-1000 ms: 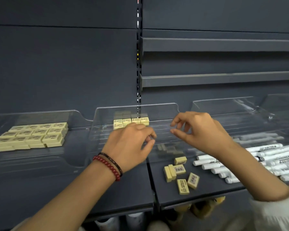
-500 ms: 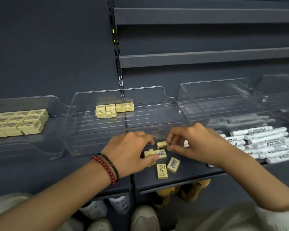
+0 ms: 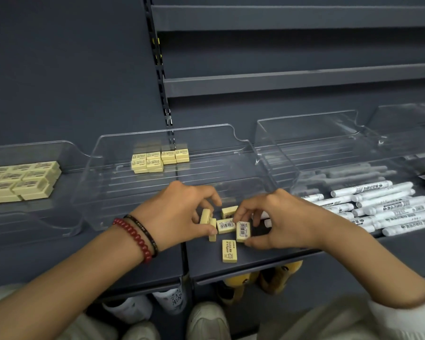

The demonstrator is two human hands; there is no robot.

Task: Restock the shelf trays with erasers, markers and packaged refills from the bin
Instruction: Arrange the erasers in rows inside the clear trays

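erasers [image 3: 228, 251], centre: pale yellow; two carry white labels with black barcodes, one has black print. stack [image 3: 32, 177], left edge: same pale yellow, dark print on top. markers [image 3: 388, 204], right: white, black lettering. trays [image 3: 243, 153]: clear. shelf [image 3: 138, 261] and wall [image 3: 59, 69]: dark slate blue. bead bracelet [image 3: 133, 233], lower left: dark red. cord bracelet [image 3: 149, 238] beside it: black, pale flecks. shoes [image 3: 206, 320], bottom: off-white. sleeve [image 3: 402, 315], lower right: white.
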